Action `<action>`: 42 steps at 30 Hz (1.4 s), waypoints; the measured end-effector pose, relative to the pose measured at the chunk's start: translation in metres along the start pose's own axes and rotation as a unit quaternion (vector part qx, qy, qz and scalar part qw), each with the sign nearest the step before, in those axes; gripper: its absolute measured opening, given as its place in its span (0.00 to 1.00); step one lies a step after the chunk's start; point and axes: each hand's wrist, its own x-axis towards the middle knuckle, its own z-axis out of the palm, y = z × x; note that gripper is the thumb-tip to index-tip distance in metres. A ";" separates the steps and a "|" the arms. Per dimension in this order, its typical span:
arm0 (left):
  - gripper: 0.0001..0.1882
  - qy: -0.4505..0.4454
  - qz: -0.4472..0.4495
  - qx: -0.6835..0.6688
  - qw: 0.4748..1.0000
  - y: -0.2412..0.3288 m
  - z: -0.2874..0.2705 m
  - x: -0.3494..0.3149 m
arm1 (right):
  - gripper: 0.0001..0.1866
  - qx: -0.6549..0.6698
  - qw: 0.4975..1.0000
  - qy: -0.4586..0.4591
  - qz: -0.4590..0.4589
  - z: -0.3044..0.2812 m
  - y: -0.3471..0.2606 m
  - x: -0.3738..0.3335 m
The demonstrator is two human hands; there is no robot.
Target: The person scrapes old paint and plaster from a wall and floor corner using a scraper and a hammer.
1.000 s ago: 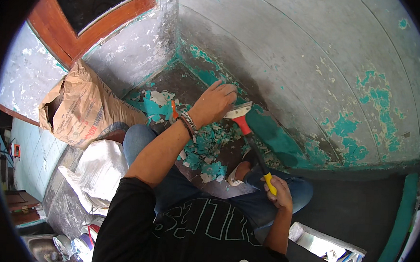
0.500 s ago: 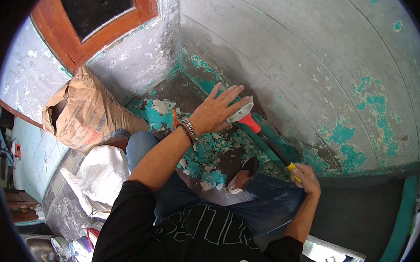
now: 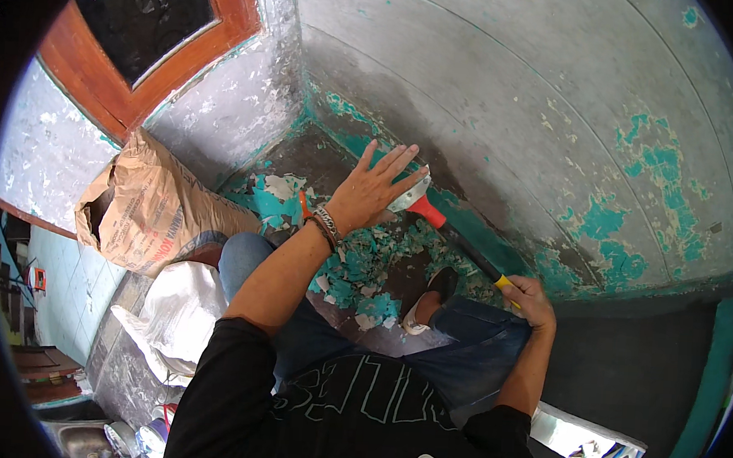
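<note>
My right hand (image 3: pixel 530 302) is closed round the yellow end of a long-handled scraper (image 3: pixel 469 249). The tool has a black shaft, a red neck and a wide metal blade, and it slants up and left along the foot of the wall (image 3: pixel 506 104). My left hand (image 3: pixel 368 194), fingers stretched out, lies at the blade; its thumb side is partly hidden. Flakes of peeled turquoise paint (image 3: pixel 352 270) cover the floor under my left forearm. Turquoise patches still cling to the grey wall boards.
A brown paper sack (image 3: pixel 165 206) stands open-topped on the left, with a white sack (image 3: pixel 184 311) nearer me. An orange-handled tool (image 3: pixel 304 205) lies among the flakes. My sandalled foot (image 3: pixel 429 299) rests beside the pile. An orange-framed door (image 3: pixel 133 92) is at the upper left.
The view has shifted slightly. The scraper and both hands appear a little further left, with the right hand still gripping the handle and the left still at the blade.
</note>
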 end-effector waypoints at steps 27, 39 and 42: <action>0.51 0.007 -0.016 -0.026 1.000 0.001 0.001 -0.003 | 0.14 0.136 0.988 0.067 -0.023 -0.002 0.005 -0.009; 0.33 0.024 0.018 -0.044 0.999 0.008 0.016 -0.012 | 0.17 0.177 0.979 0.098 -0.033 -0.012 0.009 -0.017; 0.18 -0.133 0.024 -0.071 0.988 0.008 0.030 -0.015 | 0.17 0.135 0.979 0.149 -0.035 -0.010 0.011 -0.014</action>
